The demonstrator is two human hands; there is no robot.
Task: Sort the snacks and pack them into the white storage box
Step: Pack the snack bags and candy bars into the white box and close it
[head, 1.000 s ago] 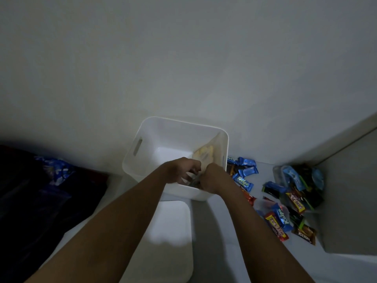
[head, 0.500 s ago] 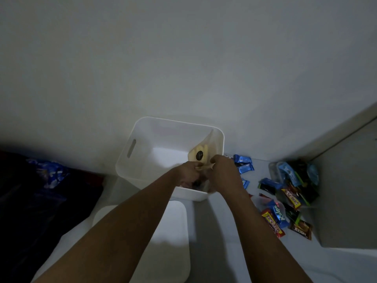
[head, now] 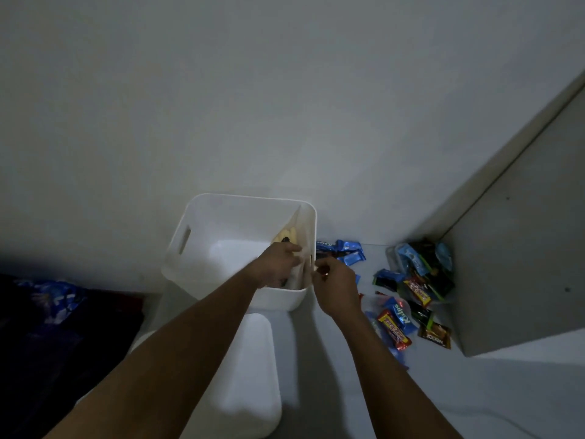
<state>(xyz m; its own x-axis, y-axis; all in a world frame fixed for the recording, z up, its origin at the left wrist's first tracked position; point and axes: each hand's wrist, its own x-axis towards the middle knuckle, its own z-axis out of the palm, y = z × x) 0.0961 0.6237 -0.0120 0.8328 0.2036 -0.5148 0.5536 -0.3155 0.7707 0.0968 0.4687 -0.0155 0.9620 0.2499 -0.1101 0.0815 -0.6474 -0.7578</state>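
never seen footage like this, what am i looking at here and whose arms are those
No machine here: a person wears a camera on the head, looking down at their own bare arms. The left hand reaches into the white storage box and holds a pale pouch of yellow snacks against its right wall. The right hand hovers just outside, fingers curled; whether it pinches anything is too dim to tell. Loose snack packets lie to the right, and what looks like a white lid lies in front.

"Kalpa" on a blue wrapper, upside-down "Nextar" (blurry, uncertain) on a brown wrapper, other print unreadable
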